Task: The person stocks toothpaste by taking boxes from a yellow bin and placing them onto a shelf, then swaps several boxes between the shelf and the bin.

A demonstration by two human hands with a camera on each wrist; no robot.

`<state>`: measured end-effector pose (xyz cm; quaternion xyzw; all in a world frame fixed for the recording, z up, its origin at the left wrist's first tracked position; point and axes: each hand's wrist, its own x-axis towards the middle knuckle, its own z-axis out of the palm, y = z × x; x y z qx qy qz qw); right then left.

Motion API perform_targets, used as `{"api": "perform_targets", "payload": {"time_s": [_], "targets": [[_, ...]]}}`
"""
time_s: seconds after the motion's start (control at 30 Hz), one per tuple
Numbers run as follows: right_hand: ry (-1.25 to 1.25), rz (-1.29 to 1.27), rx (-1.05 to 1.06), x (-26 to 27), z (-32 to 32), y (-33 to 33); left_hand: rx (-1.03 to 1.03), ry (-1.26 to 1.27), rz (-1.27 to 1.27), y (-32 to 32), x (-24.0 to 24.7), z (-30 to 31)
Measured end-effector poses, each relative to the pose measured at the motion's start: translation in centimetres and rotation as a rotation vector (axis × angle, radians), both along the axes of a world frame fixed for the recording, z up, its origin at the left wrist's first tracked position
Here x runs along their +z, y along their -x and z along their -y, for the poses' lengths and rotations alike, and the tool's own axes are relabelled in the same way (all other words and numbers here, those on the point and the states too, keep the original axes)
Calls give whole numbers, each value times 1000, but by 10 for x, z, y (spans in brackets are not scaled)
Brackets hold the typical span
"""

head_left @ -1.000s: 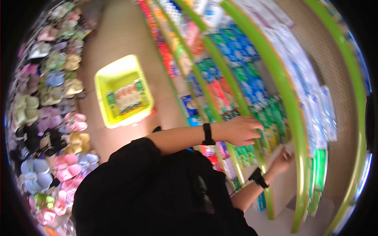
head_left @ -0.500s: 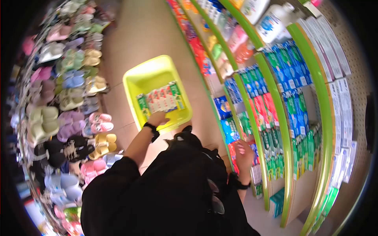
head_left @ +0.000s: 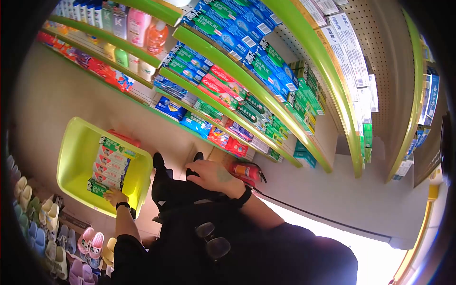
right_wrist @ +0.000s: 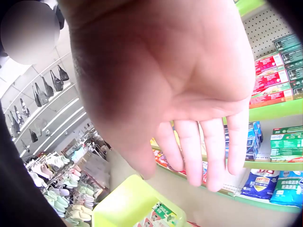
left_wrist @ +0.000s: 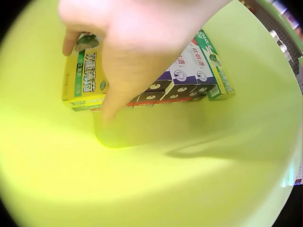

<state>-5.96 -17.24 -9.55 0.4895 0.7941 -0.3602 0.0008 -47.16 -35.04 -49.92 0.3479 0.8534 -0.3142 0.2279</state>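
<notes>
Floor [head_left: 104, 97], with 1 basket [head_left: 68, 159] under left hand [head_left: 115, 196], its fingers curled round 1 green box [head_left: 97, 186]; right hand [head_left: 209, 175] open, empty. Step, apparently: seating that box; next move calls for gentle release.

The left hand [head_left: 116, 195] now grips the end green-and-yellow cardboard box [left_wrist: 84, 78] in the yellow-green plastic basket [head_left: 76, 175]; the right hand [head_left: 211, 175] has moved from the green-edged shelves [head_left: 285, 118], fingers extended.
</notes>
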Motion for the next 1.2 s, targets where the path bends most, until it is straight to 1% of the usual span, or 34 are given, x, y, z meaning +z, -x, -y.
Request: {"api": "perform_targets", "payload": {"time_s": [0.03, 0.07, 0.1, 0.17, 0.23, 0.3, 0.33, 0.4, 0.43, 0.5, 0.53, 0.57, 0.6, 0.63, 0.67, 0.73, 0.8, 0.83, 0.87, 0.93, 1.0, 1.03, 1.07, 1.1, 1.13, 1.2], "targets": [[2, 12, -12, 2, 1, -4, 53, -97, -46, 0, -21, 2], [27, 16, -40, 3, 1, -7, 43, -97, -36, -3, -16, -2], [48, 15, -70, 5, 1, -9, 35, -79, -38, -5, -1, -7], [58, 38, -119, 16, 0, -9, 12, -67, -37, -4, 4, -19], [71, 60, -164, 18, 2, -11, -61, -28, -111, -2, 0, -15], [41, 28, -144, 13, 3, -15, -119, -21, -156, 1, -5, -8], [41, 26, -139, 12, 2, -16, -113, -20, -157, 4, -13, -4], [24, -36, -145, 11, 1, -17, -77, -141, -179, 10, -26, -9], [19, -44, -148, 9, 2, -18, -81, -147, -186, 2, 7, -19], [18, 3, -157, 4, 5, -21, 80, 11, 165, -17, 110, -68], [14, -12, -159, -1, 7, -24, 78, 5, 150, -8, 95, -62], [-28, -45, -126, -8, 8, -27, 121, -80, 198, 1, 70, -55], [-73, -79, -94, -7, 6, -26, 162, -169, 245, 6, 75, -59], [-84, -99, -96, -5, 7, -25, 186, -231, 232, 5, 80, -60], [-89, -100, -85, -1, 7, -25, 179, -248, 212, 9, 87, -61], [-120, -124, -72, 5, 3, -24, 209, -314, 275, 15, 94, -63], [-116, -78, -13, 5, 1, -23, 277, -490, 347, 16, 111, -68], [-136, -103, -17, 5, 0, -22, 228, -518, 364, 19, 120, -68], [-146, -123, -9, 4, 0, -21, 59, -665, 374, 41, 88, -60], [-173, -174, -10, 2, 0, -17, 58, -1035, 430, 21, 145, -66], [-147, -201, 102, 0, -5, -11, -5, -1236, 626, -10, 234, -85], [-165, -236, 93, 1, -8, -7, -148, -1308, 640, -24, 275, -94], [-97, -251, 128, 5, -10, -4, -256, -1370, 682, -34, 302, -102], [-26, -264, 170, 9, -10, 0, -282, -1374, 725, -47, 330, -109], [-40, -292, 169, 14, -8, 4, -305, -1376, 769, -63, 357, -115], [-37, -465, 172, 26, -8, 5, -626, -1414, 640, -100, 406, -127]]}}
